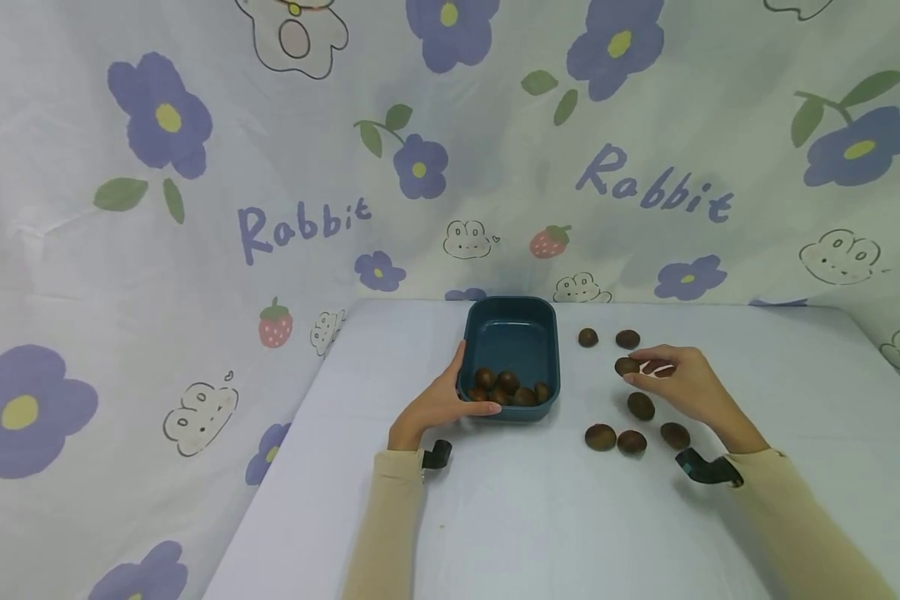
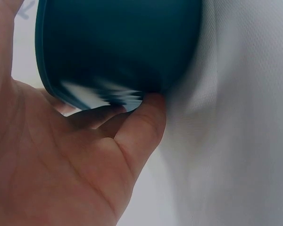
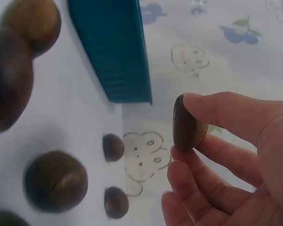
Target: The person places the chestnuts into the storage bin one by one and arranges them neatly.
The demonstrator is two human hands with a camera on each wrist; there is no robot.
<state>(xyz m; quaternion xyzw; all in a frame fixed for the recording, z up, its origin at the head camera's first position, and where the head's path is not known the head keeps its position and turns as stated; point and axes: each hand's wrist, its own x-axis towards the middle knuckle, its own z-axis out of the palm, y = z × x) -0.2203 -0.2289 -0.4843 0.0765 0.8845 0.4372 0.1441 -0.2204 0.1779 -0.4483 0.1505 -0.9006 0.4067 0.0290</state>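
A dark teal rectangular container (image 1: 513, 333) stands on the table with several chestnuts (image 1: 507, 382) gathered at its near end. My left hand (image 1: 438, 402) grips its near left corner, thumb along the front wall and fingers on the left side; the left wrist view shows the hand (image 2: 80, 155) against the teal wall. To the right of the container, my right hand (image 1: 682, 379) pinches one chestnut (image 1: 627, 367) between thumb and fingers. In the right wrist view this chestnut (image 3: 186, 125) is held up, clear of the table. Brown also shows between the right hand's fingers in the head view.
More chestnuts lie loose on the white table (image 1: 525, 517): a chestnut (image 1: 588, 337) and another (image 1: 627, 339) farther back, a chestnut (image 1: 641, 406) below the right hand, and several nearer, including a chestnut (image 1: 601, 437). A patterned curtain (image 1: 420, 225) hangs behind the table.
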